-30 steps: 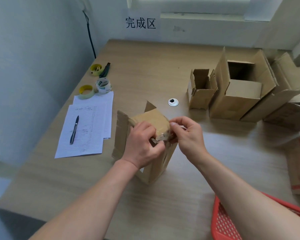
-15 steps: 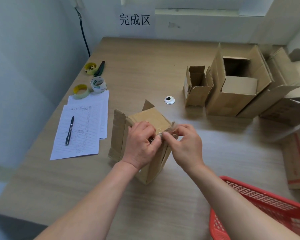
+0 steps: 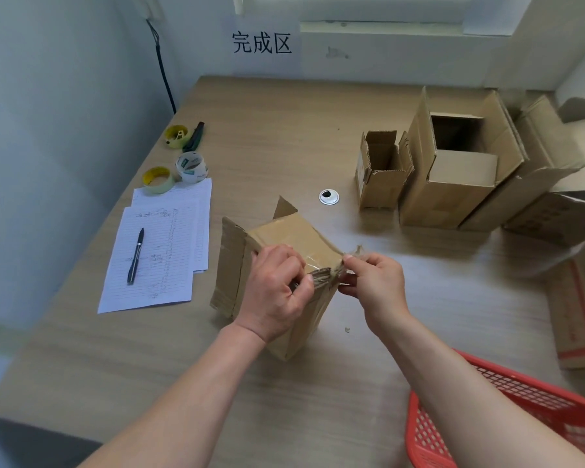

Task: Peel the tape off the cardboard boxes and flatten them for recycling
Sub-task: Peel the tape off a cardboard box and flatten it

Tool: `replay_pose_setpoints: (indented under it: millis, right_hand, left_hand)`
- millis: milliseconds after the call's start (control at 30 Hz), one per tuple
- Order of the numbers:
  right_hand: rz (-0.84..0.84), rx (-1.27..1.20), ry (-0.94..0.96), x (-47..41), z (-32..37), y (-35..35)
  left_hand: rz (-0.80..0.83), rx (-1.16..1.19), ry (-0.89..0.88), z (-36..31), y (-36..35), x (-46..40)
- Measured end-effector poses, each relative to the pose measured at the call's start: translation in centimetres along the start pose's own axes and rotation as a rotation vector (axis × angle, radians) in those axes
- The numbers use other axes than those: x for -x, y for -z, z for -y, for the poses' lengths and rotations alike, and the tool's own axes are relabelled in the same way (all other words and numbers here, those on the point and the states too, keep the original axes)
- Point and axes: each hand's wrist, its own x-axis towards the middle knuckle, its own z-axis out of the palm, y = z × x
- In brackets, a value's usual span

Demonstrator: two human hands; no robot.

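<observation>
A small box (image 3: 284,244) is standing near the middle of the table (image 3: 284,130), with two flaps sticking up at its far left side. The left hand (image 3: 274,288) is curling over the box's near top edge, its fingers gripping the cardboard there. The right hand (image 3: 372,282) is pinching a crumpled strip of tape (image 3: 350,253) between thumb and forefinger at the box's right top corner; the strip is lifting off that corner. Three open boxes (image 3: 453,170) are standing in a row far right, touching one another. Papers (image 3: 159,251) with a pen (image 3: 135,256) on them are lying to the left, with tape rolls (image 3: 190,167) just beyond. A red basket (image 3: 507,423) is sitting at the near right.
</observation>
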Motion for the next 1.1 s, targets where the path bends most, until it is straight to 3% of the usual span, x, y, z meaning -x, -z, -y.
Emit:
replay_pose_setpoints:
  millis: [233, 500, 633, 900, 1100]
  right_hand:
    - [0.121, -0.184, -0.264, 0.6, -0.8, 0.9]
    - [0.203, 0.013, 0.153, 2.2, -0.5, 0.5]
    - [0.157, -0.004, 0.091, 2.2, -0.4, 0.5]
    - [0.135, 0.412, 0.097, 1.2, 0.8, 0.1]
    - [0.047, 0.342, 0.034, 1.6, -0.3, -0.3]
  left_hand:
    - [-0.043, -0.010, -0.004, 0.3, 0.8, 1.8]
    - [-0.112, -0.065, 0.096, 0.8, 1.2, 2.8]
    - [-0.106, -0.078, 0.078, 0.3, 1.4, 3.0]
    - [-0.077, -0.140, 0.018, -0.4, 1.5, 3.6]
    - [-0.108, -0.161, 0.031, -0.5, 1.3, 4.0]
